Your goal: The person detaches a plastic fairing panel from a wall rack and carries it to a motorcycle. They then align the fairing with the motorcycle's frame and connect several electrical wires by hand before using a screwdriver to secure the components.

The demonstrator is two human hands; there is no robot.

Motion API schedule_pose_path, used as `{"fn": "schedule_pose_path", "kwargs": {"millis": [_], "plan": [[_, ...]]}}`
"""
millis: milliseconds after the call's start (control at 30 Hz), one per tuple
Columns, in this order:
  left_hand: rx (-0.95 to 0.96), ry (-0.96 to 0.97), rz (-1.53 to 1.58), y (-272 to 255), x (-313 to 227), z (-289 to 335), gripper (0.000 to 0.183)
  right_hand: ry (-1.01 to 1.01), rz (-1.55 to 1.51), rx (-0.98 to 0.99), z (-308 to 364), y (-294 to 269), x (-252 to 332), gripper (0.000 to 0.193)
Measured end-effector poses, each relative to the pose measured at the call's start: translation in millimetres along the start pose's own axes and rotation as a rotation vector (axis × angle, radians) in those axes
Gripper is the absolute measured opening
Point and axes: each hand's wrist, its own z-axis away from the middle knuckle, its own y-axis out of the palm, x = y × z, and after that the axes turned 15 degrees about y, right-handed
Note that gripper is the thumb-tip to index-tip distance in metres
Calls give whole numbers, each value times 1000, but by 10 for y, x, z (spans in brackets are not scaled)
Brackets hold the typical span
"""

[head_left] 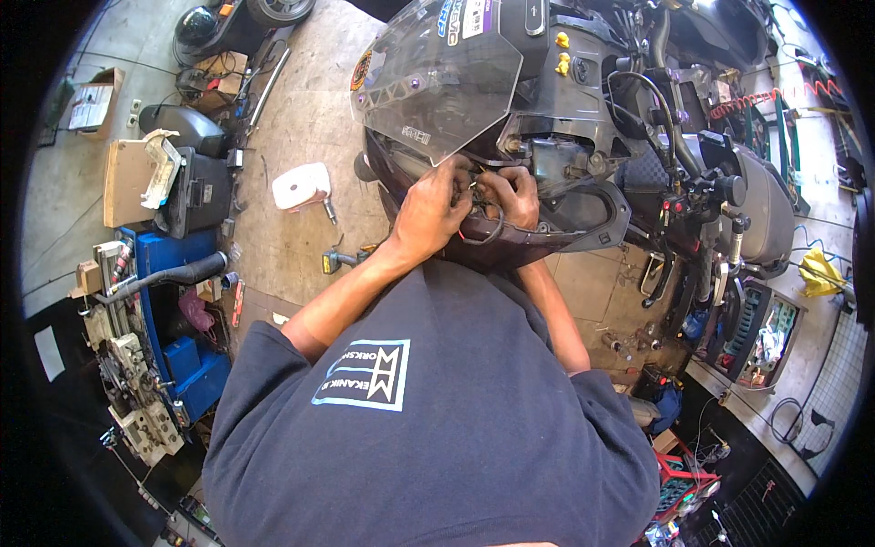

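My left hand (432, 211) and my right hand (512, 197) are close together inside the front of a motorcycle's dark fairing (591, 217). The fingers of both are closed in a pinch around thin wires (474, 185), whose ends are too small to make out. Below the fingertips a black cable (498, 230) loops down between the hands, with a bit of red at its lower left. Just above my left hand is the lower tip of the see-through windscreen (456, 100). An opening with mechanical parts (556, 157) lies to the right of my right hand.
The handlebar (679, 137) with its levers and cables stands to the right. On the floor at left lie a white container (301, 186) and a cordless tool (343, 261). A blue tool cabinet (169, 310) is farther left; a parts crate (766, 333) stands at right.
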Motion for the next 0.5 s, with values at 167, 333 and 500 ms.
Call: {"fn": "schedule_pose_path", "kwargs": {"millis": [167, 333, 500], "plan": [[13, -97, 52, -12, 34, 9, 41, 71, -126, 16, 19, 32, 49, 32], [17, -75, 33, -16, 30, 20, 40, 88, -106, -46, 22, 60, 86, 31], [16, -73, 29, -9, 22, 30, 40, 156, -222, -80, 6, 74, 108, 20]]}}
